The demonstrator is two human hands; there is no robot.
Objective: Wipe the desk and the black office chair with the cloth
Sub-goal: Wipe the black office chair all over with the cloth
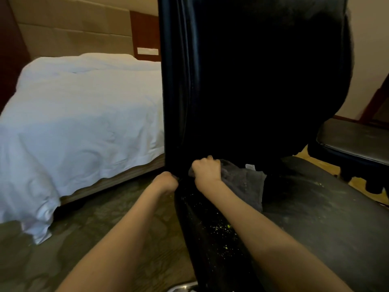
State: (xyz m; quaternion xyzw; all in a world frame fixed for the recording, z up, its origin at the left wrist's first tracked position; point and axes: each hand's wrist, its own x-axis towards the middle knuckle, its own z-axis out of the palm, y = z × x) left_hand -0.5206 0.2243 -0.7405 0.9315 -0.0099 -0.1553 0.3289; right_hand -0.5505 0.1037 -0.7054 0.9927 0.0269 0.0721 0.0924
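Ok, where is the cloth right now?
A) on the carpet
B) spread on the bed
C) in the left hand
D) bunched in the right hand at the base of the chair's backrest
D: the right hand grips the grey cloth against the black chair where its back meets the seat; the left hand holds the chair's edge.

Lighting was dim and warm. The chair back (263,81) sat in near-black shadow; the bedding (84,114) read brightest. Edges bowed.
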